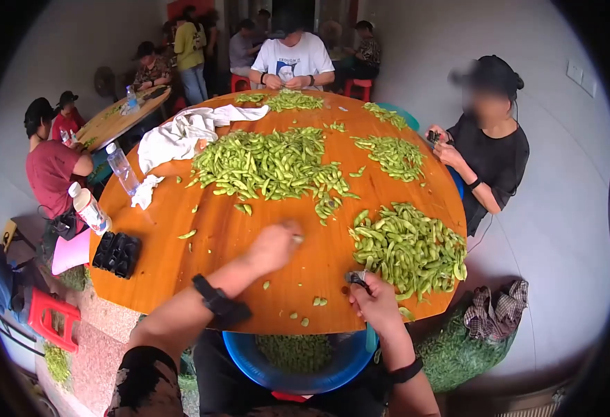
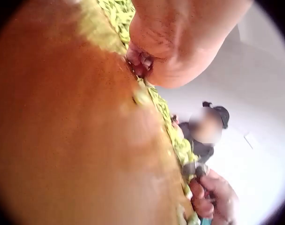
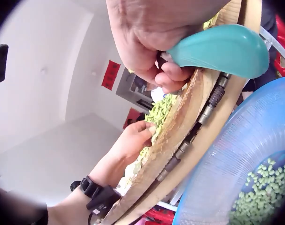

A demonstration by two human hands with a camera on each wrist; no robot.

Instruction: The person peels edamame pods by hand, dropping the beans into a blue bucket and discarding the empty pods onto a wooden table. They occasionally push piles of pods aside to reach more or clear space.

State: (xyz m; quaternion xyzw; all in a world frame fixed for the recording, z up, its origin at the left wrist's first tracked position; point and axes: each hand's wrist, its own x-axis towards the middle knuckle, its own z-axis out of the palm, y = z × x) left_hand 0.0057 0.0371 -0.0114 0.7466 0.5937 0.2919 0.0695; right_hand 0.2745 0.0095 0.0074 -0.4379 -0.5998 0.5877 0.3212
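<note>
My left hand (image 1: 275,247) is over the middle of the table, fingers curled. A small pale green pod (image 2: 141,95) shows blurred at its fingertips. At the table's near edge my right hand (image 1: 376,303) grips a tool with a broad teal handle (image 3: 222,50). The tool's dark grey end (image 1: 358,279) pokes out past the thumb and fingers; its exact kind is hidden in the hand. Beside the right hand spreads a heap of green soybean pods (image 1: 409,247). A larger pod heap (image 1: 263,163) is beyond my left hand.
Below the table edge is a blue basin (image 1: 249,365) containing shelled green beans (image 3: 262,192). A black tray (image 1: 117,254), two bottles and a white cloth (image 1: 180,135) occupy the table's left side. Other people sit around, one at the right (image 1: 496,146). Loose beans dot the wooden table (image 1: 208,278).
</note>
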